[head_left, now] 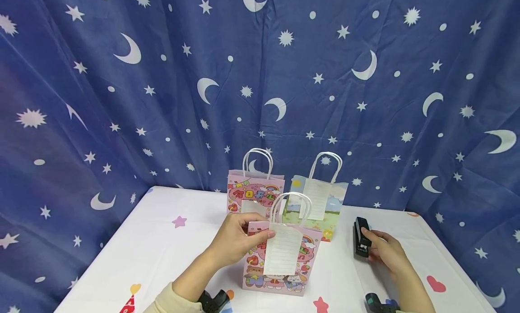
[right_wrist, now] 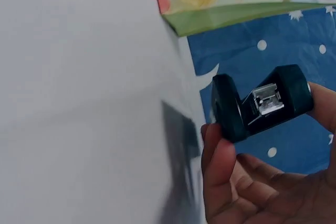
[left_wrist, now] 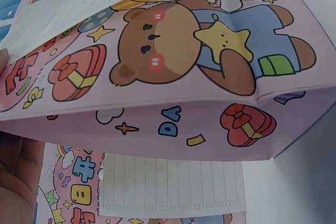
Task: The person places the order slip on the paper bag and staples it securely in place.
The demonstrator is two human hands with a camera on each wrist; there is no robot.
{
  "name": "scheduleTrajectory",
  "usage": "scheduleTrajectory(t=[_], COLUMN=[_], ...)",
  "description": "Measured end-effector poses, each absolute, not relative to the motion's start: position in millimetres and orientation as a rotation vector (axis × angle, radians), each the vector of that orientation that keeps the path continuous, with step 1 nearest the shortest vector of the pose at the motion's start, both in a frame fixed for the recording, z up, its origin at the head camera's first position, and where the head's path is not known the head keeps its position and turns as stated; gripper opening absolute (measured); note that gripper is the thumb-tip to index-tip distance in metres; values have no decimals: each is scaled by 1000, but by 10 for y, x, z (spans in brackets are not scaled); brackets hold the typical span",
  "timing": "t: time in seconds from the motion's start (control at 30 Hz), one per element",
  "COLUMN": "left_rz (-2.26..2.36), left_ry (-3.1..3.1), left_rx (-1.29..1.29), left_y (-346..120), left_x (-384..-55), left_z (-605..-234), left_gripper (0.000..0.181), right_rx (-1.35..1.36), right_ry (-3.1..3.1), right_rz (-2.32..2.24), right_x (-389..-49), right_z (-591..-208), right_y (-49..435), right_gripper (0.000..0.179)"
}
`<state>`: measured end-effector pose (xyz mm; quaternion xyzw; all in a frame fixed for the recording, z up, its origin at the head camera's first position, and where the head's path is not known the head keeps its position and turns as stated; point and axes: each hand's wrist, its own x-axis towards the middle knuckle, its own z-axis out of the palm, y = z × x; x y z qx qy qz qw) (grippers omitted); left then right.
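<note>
A pink cartoon paper bag stands near the table's front, a lined white note lying against its face. My left hand pinches the bag's top left edge together with the note. The left wrist view shows the bag's bear print and the note's corner close up. My right hand grips a black stapler on the table to the right of the bags; the stapler sits between thumb and fingers in the right wrist view.
Two more paper bags stand behind: a pink one and a green landscape one, each with a lined note on it. The white tablecloth bears star and heart prints. A blue moon-and-star curtain hangs behind.
</note>
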<state>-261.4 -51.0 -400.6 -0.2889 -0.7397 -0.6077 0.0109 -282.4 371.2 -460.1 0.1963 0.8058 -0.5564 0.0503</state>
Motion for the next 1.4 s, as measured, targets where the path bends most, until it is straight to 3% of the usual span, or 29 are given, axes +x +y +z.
scheduleTrajectory(t=[0.47, 0.63, 0.93, 1.4], left_rz=[-1914, -1916, -1920, -1912], left_ry=[-2309, -2311, -2299, -2327], left_rx=[-900, -899, -908, -884], left_y=[-504, -501, -494, -506], left_x=[-2605, -2596, -2605, -2605], left_z=[-4009, -4008, -4015, -4023], left_gripper=[15, 15, 16, 14], right_rx=[242, 130, -168, -384], right_ry=[2306, 2375, 2506, 2571], right_rz=[-2092, -2103, -2184, -2289], right_x=[-2700, -2624, -2435, -2113], right_z=[-4168, -4012, -3820, -3562], right_y=[3413, 3277, 3051, 2730], right_gripper=[92, 93, 75, 74])
